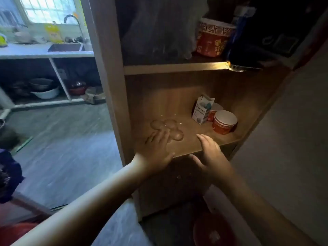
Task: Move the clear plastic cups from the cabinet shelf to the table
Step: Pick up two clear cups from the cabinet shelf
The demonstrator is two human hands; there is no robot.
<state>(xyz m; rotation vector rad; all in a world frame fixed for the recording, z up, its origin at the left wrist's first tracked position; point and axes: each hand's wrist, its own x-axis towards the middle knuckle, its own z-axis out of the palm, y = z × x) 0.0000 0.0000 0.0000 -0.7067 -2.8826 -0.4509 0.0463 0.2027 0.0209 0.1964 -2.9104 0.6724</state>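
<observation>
Reaching into the lit cabinet shelf [204, 139], left hand [156, 151] spreads wide over the clear plastic cups [166, 128] mid-frame, probs to gather them. Right hand [211, 153] hovers beside, fingers loose, nothing held, w/ red paper cups [224, 124] further right.

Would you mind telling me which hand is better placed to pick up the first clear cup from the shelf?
Left. The left hand has its fingertips at the clear plastic cups; the right hand hovers open beside them, nearer the red paper cups.
</observation>
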